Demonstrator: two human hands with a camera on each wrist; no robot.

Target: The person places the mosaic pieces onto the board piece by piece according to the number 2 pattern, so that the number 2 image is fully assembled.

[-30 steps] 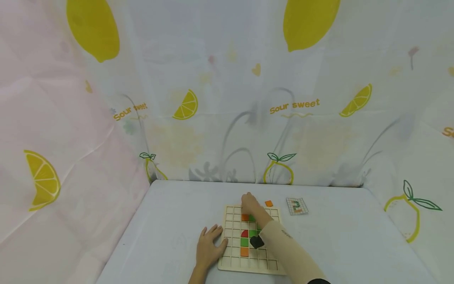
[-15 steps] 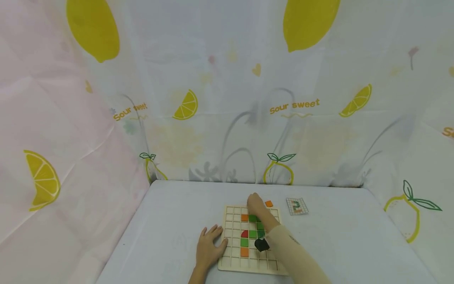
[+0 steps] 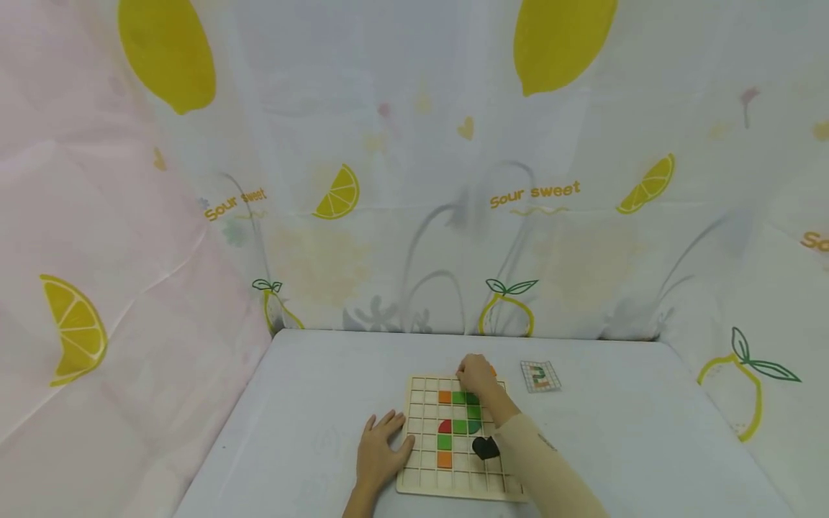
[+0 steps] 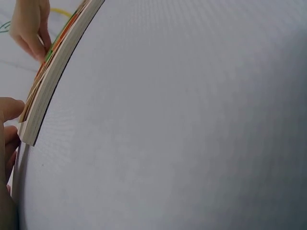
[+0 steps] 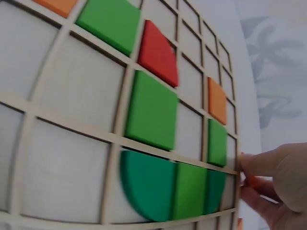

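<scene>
My left hand lies flat with spread fingers at the left side of a wooden grid board, its thumb touching the edge. At the board's far edge, my right hand pinches a small orange-red piece, mostly hidden by the fingers. Set into the grid cells are orange square tiles, green square tiles, a red quarter-round tile and dark green quarter-round tiles. Behind the right hand, a loose orange tile is partly covered.
A pattern card with a coloured grid figure lies right of the board on the white table. A black object sits by the right sleeve, above the board. Lemon-print cloth stands behind the table.
My right hand has moved to the right along the board's far edge, uncovering the tiles in the upper rows and partly covering the loose orange tile. The left hand stays in place.
</scene>
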